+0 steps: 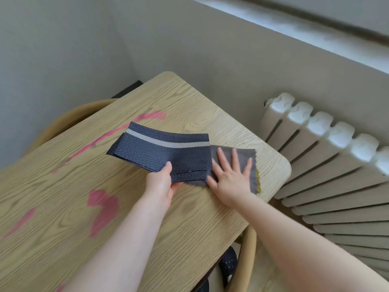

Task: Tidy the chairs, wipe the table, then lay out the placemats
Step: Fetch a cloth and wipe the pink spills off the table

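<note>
Our left hand (pixel 161 182) is gripping the stack of dark blue herringbone fabric placemats with a beige stripe (pixel 162 149), thumb on top and fingers curled beneath its near edge, lifting that stack off the light wood-grain tabletop (pixel 63 186). Just right of the stack, our right hand (pixel 229 175) is pressing flat, fingers spread and straight, on a grey frayed-edged cloth (pixel 244 153) lying near the tabletop's right corner. Pink smears (pixel 103 209) are showing left of the stack.

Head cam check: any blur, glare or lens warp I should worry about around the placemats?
Head view: placemats and both hands, left and right, reasonably sharp; table near edge smeared by motion blur; radiator fans out from wide-angle warp; soft daylight, no glare.
</note>
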